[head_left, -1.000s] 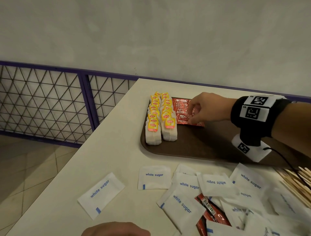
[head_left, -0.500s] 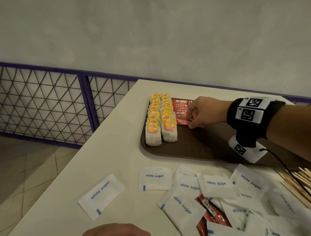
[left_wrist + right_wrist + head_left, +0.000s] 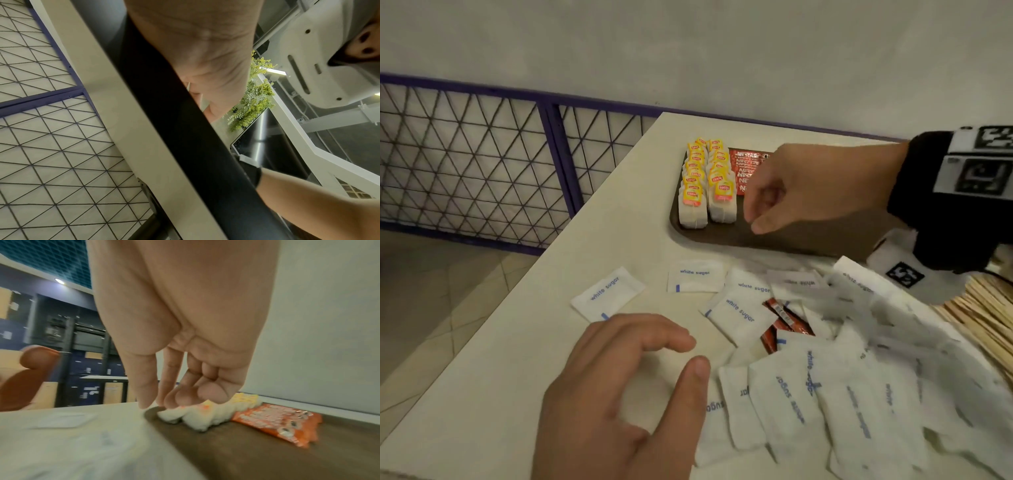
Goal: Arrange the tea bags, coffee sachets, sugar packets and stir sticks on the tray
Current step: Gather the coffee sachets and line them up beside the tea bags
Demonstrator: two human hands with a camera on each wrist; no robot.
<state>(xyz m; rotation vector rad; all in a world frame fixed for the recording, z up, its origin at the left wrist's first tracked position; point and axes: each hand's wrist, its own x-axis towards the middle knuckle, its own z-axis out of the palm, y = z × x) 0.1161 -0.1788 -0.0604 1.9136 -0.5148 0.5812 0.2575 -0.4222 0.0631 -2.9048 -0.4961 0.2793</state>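
Right hand (image 3: 801, 186) hung empty over tray (image 3: 784, 240), fingers loosely curled; left hand (image 3: 626, 394) spread above table. Tea bags (image 3: 705, 185) and coffee (image 3: 744, 168) sat racked. Sugar (image 3: 791, 377) lay scattered; I judged gathering squared stacks best.

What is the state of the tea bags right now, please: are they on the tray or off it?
On it: the tea bags stand in two neat rows at the left end of the brown tray.
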